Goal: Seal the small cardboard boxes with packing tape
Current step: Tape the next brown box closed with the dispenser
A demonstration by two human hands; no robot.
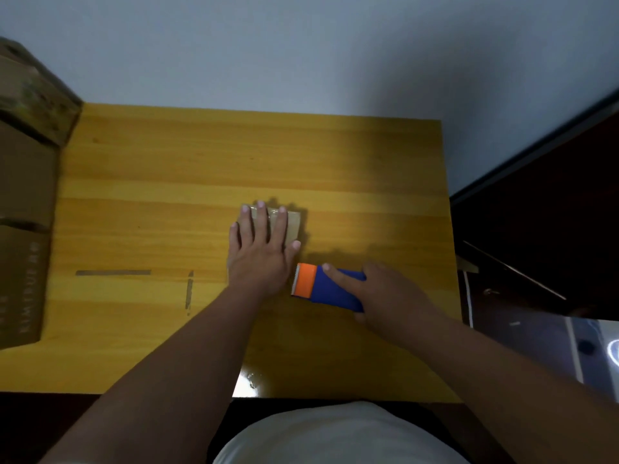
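Here your left hand (pixel 259 249) lies flat on the small cardboard box (pixel 292 226), fingers straight and spread, pressing down on its top; the grip on that side is slack and flat, with nothing curled around the box. The box sits near the middle of the yellow wooden surface (pixel 167 169), slightly toward its right edge, and only its right part and a strip of its far edge show past your fingers. A glossy band that looks like clear tape runs across the top between your fingers, though the blur makes it hard to be sure. Your right hand (pixel 392 293) wraps around the blue tape dispenser (pixel 335 289), forefinger laid along its top and thumb beneath, so that grip is closed firmly about the tool. The dispenser's orange head (pixel 304 279) with its toothed cutter points left, just beside the heel of your left hand and on the near side of the box, apart from the cardboard itself. Whether the dispenser touches the surface cannot be told, and the roll inside is hidden by your palm. Along the surface's left edge stand large brown cartons (pixel 26 209), cut off by the frame and smeared, their printing unreadable. Two dull strips (pixel 114 272) mark the surface toward the near left corner.
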